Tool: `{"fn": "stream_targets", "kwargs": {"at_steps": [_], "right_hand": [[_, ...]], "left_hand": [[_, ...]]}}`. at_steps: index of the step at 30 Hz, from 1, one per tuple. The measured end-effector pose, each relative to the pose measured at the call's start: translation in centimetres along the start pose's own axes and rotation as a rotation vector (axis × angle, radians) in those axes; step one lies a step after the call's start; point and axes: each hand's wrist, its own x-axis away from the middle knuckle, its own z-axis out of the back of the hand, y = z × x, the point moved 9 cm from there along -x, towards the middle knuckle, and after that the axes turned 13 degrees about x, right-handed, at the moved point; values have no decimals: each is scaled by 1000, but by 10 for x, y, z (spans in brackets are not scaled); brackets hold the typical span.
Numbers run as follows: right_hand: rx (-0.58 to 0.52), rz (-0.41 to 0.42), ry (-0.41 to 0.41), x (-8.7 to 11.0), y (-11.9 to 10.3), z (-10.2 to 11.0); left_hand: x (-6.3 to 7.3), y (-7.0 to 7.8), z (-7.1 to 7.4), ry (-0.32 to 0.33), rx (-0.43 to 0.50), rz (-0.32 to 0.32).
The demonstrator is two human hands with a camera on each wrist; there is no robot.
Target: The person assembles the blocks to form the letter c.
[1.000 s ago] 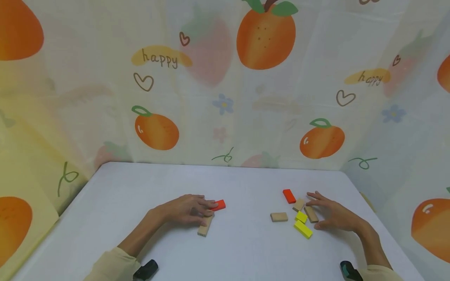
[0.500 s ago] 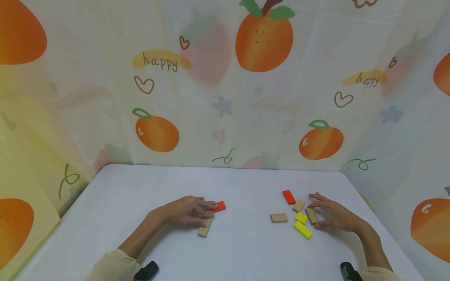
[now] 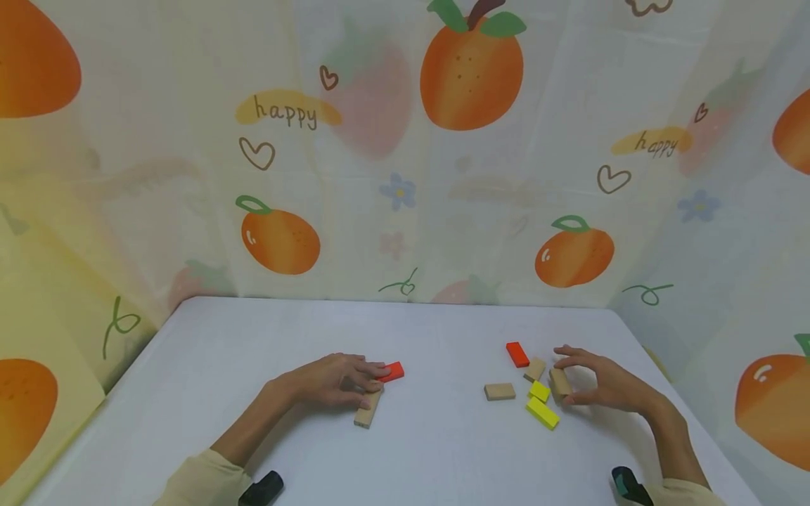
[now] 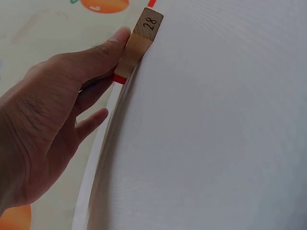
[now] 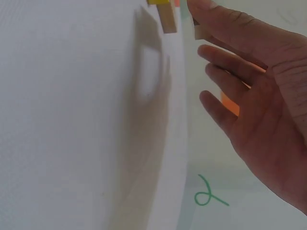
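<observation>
My left hand point(image 3: 335, 379) pinches a plain wooden block point(image 3: 367, 413) on the left part of the white table, thumb along its near side. In the left wrist view this wooden block point(image 4: 145, 26) has 28 printed on its end. A red block point(image 3: 395, 371) lies at its far end, under the fingertips. On the right, my right hand point(image 3: 598, 383) holds another wooden block point(image 3: 560, 384) between thumb and fingers. The right wrist view shows only a corner of that block point(image 5: 199, 32) behind the thumb, over the table.
Left of the right hand lie two yellow blocks point(image 3: 542, 413), a wooden block point(image 3: 534, 369) close behind them, a red block point(image 3: 517, 354) farther back and a separate wooden block point(image 3: 500, 392). A fruit-print curtain point(image 3: 405, 225) stands behind the table point(image 3: 436, 457).
The right fingers and thumb have closed in on the wooden block, which has risen slightly and shifted toward the far side. The left hand has stayed in place.
</observation>
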Motion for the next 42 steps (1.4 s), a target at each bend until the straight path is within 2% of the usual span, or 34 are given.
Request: {"fn": "stream_targets", "kwargs": {"at_steps": [7, 16, 26, 42], "right_hand": [[7, 7, 2, 0, -13, 7], [-4, 14, -7, -2, -33, 15], [-21, 115, 21, -5, -58, 26], [-46, 220, 10, -15, -91, 30]], "left_hand": [[1, 0, 0, 1, -7, 9], [2, 6, 2, 13, -11, -53], [2, 3, 1, 1, 6, -1], [3, 6, 1, 7, 2, -8]]}}
